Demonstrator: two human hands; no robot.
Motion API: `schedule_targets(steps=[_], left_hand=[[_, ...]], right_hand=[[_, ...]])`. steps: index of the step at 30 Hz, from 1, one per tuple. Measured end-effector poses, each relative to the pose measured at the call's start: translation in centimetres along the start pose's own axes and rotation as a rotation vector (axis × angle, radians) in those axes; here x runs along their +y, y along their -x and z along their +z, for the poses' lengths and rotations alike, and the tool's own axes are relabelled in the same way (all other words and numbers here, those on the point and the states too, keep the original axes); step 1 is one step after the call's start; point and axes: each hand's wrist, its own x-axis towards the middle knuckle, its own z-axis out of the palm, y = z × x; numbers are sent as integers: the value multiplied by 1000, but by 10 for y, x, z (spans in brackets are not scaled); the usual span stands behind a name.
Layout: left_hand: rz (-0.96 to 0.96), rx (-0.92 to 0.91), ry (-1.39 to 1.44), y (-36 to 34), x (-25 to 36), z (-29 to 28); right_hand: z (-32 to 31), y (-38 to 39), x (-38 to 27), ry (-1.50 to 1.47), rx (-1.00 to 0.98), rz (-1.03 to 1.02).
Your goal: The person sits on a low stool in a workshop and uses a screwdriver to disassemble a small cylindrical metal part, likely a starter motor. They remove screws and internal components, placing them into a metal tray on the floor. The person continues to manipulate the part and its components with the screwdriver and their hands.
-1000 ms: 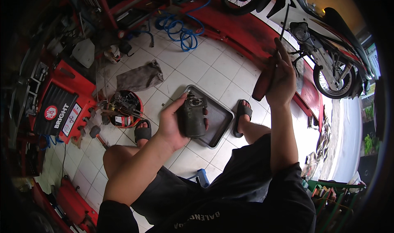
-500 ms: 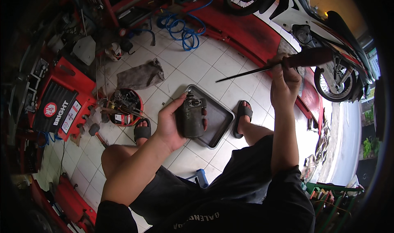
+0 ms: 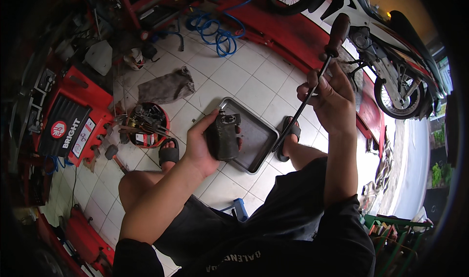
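Note:
My left hand (image 3: 199,149) is wrapped round a dark, grimy cylindrical metal part (image 3: 223,144). The part stands roughly upright, with a small fitting at its top end; its exact kind is not clear. Off to the right, my right hand (image 3: 334,98) is raised, gripping a long screwdriver (image 3: 338,35) by its shaft. The reddish-brown handle points up and away, while the dark shaft slants down left to a tip near my right foot. Tip and metal part are apart. Beneath the part, a grey metal tray (image 3: 255,145) lies on the floor between my feet.
Left of the tray are a red tub of parts and tools (image 3: 149,125), a grey rag (image 3: 166,86) and a red machine (image 3: 80,116). A coiled blue hose (image 3: 222,37) lies farther off. At the right, a motorcycle (image 3: 391,57) stands by a red platform (image 3: 293,37).
The screwdriver has swung from nearly level, pointing left, to a steep slant with its handle up, and my right fingers now hold the shaft. The metal part has shifted slightly left.

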Motion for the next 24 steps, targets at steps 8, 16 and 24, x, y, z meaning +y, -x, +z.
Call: schedule_targets(steps=[8, 16, 24], left_hand=[[-24, -58, -48, -3, -6, -3], [27, -57, -201, -4, -11, -2], [9, -47, -171, -6, -14, -3]], right_hand=[[44, 8, 12, -79, -27, -101], [59, 23, 21, 347, -111, -510], [67, 21, 34, 405, -68, -521]])
